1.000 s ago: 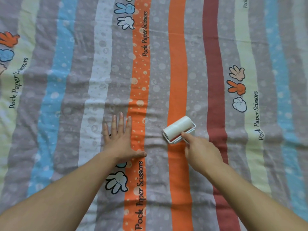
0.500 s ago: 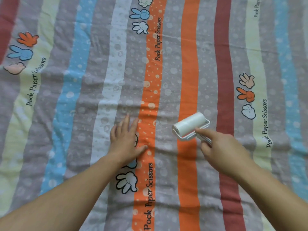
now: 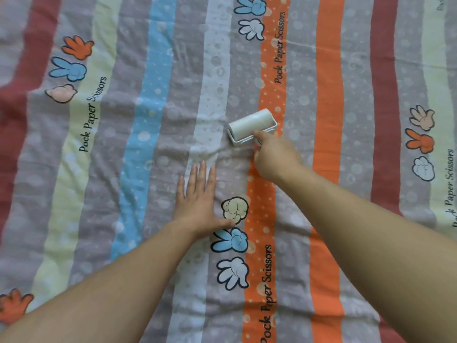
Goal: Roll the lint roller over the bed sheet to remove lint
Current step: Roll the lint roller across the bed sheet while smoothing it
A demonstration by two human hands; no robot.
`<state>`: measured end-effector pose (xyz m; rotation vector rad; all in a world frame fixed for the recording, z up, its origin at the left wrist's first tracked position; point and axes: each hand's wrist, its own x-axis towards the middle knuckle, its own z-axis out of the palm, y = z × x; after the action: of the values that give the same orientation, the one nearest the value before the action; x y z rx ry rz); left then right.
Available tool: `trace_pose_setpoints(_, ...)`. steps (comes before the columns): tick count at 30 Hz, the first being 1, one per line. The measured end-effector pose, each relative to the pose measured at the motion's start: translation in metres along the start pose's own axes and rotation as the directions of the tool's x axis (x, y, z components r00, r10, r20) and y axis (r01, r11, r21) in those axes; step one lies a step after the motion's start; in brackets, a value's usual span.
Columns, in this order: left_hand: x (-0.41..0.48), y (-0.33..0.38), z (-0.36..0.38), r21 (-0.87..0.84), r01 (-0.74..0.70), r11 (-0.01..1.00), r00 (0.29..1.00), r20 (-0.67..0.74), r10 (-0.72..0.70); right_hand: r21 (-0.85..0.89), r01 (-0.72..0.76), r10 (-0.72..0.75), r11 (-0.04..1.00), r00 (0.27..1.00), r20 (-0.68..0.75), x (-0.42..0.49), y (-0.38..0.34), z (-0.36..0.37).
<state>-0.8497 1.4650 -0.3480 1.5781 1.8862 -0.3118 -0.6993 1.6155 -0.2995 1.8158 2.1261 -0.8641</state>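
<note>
White, for the small cylindrical paper lint roller (image 3: pixel 251 125) in its plastic frame, set down on the wide striped fabric bed sheet (image 3: pixel 148 95) printed with cartoon hands, across the grey band between the pale stripe and the dotted orange one, just ahead of both hands. Gripped from behind by the right hand (image 3: pixel 274 157), fingers curled round the short handle, index finger stretched forward onto the frame. Cloth pinned close by under the left hand (image 3: pixel 197 196): flat, fingers straight and nearly together, palm pressing down, nothing held. Between that palm and the roller, a ridge of gathered wrinkles (image 3: pixel 212 152).

Likely trouble, judging from this:
- Dragging the loose cloth along instead of rolling over it, thanks to sticky paper on thin fabric.
- Bunching more of that ridge up against the drum.
- Skidding rather than turning if pressed too hard through the index finger.
- Leaving unrolled strips between passes on so broad a sheet, with lint too small to make out here.

Worth holding the flat palm near the stroke for tension.
</note>
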Motion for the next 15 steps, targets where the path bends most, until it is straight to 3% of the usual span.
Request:
trace_pose_setpoints(10, -0.003, -0.006, -0.005, -0.06, -0.069, 0.996, 0.996, 0.048, 0.071, -0.163, -0.068, 0.083, 0.984, 0.993, 0.089, -0.088, 0.057, 0.01)
trace_pose_setpoints(15, -0.005, -0.007, -0.009, -0.048, -0.086, 0.995, 0.994, 0.07, 0.089, -0.144, -0.117, 0.132, 0.983, 0.986, 0.099, -0.128, 0.085, 0.015)
